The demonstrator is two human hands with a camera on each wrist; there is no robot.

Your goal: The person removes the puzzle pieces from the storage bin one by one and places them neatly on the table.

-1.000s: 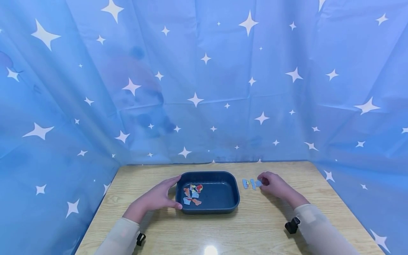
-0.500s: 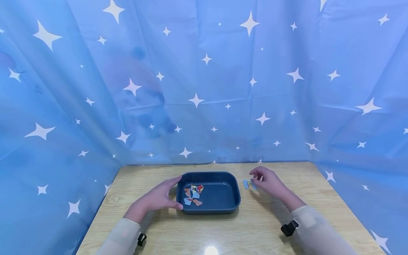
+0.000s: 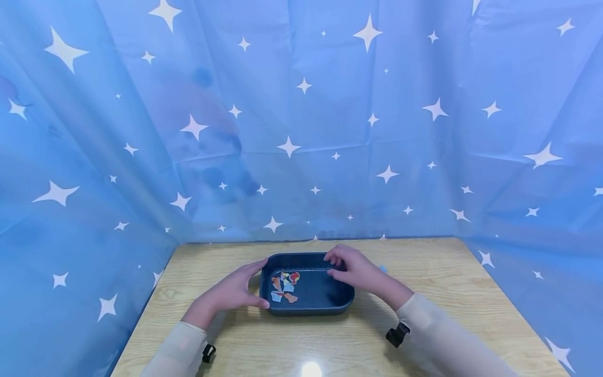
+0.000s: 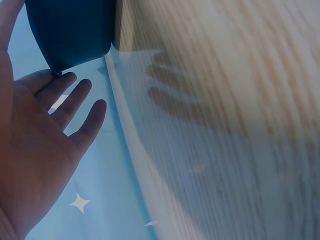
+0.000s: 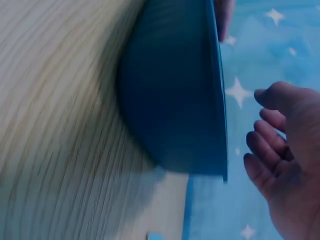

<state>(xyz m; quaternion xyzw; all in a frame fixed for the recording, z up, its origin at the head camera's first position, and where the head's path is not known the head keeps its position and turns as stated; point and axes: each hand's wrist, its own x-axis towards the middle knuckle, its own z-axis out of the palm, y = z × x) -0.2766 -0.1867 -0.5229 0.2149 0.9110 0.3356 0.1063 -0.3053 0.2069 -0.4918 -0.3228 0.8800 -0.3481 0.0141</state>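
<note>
The dark blue rectangular pan (image 3: 306, 312) stands near the bench's (image 3: 235, 345) far edge, roughly midway between its left and right edges. Inside, toward the pan's left end, lies a loose cluster of torn-edged picture pieces (image 3: 290, 298), orange, pale blue, red and yellow; some overlap, so their number is hard to make out. The left hand (image 3: 235, 293) spans that end with its grip spread wide, thumb at the near left corner, fingertips at the far left one. In the left wrist view its thumb is cut off.

The right hand (image 3: 358, 270) is over the pan's right end, hiding part of the rim, its grip apart: fingers bent, thumb separate from their tips. Just beyond that wrist, toward the bench's far right corner, a light blue scrap (image 3: 383, 268) shows, mostly covered. The right wrist view shows only the pan's outside, its contents hidden
</note>
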